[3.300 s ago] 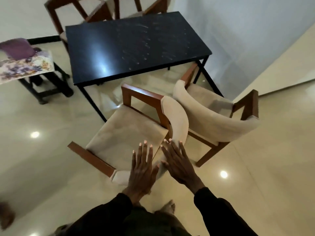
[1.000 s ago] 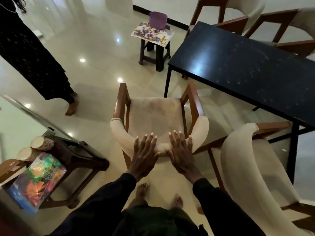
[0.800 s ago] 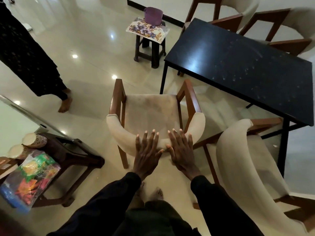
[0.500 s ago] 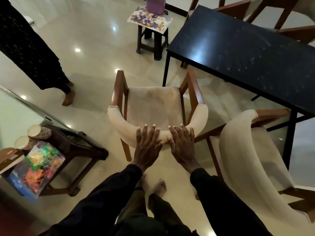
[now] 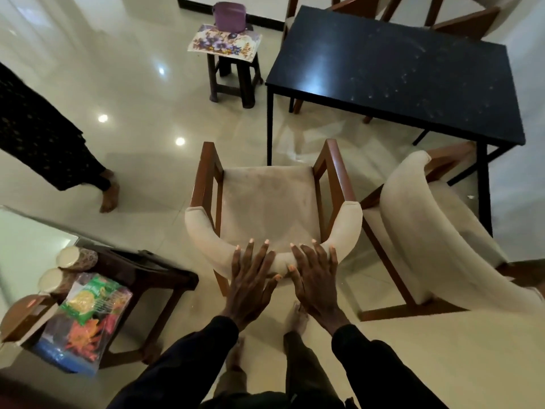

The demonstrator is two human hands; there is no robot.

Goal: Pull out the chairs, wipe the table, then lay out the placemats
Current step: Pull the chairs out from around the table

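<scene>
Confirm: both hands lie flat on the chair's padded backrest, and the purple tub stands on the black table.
The head view shows the purple tub on the small stool, not the black table. The left hand and right hand do lie flat on the padded backrest.

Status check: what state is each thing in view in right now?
Near chair: upright, pulled out, seat empty.
Left hand: flat, fingers straight, on its backrest.
Right hand: flat, beside the left, same backrest.
Second chair: pulled out, angled, on the right.
Far chairs: tucked in at the far side.
Table: top bare, smudged, not wiped.
Floral mat: on the stool, under the purple container.
</scene>
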